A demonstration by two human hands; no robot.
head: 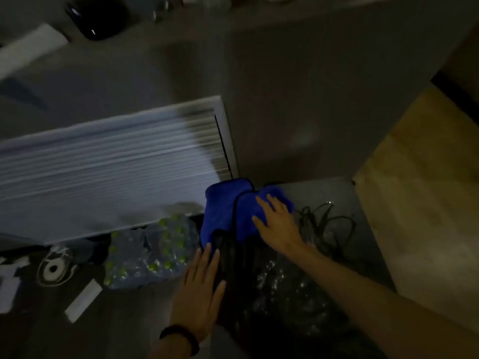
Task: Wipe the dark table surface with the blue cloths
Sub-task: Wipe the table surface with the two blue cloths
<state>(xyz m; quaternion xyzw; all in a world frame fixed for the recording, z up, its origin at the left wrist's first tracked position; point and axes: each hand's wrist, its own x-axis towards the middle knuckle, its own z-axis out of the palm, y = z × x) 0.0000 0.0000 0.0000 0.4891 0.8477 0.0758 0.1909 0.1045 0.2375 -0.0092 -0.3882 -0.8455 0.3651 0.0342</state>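
Two blue cloths [228, 208] lie overlapped, draped over the far end of a dark object in the dim lower centre. My right hand [277, 221] rests flat on the right cloth, fingers spread. My left hand [202, 286] lies flat just below the left cloth, fingertips touching its lower edge, fingers straight; a dark band is on that wrist. The dark surface [248, 268] under the cloths is black and hard to make out in the low light.
A white ribbed panel [103, 172] lies to the left. A plastic-wrapped pack of green-capped bottles [150, 255] sits below it, with a shoe [55, 265] further left. Black cables [326, 224] coil at the right. A light wooden board [425, 203] fills the right side.
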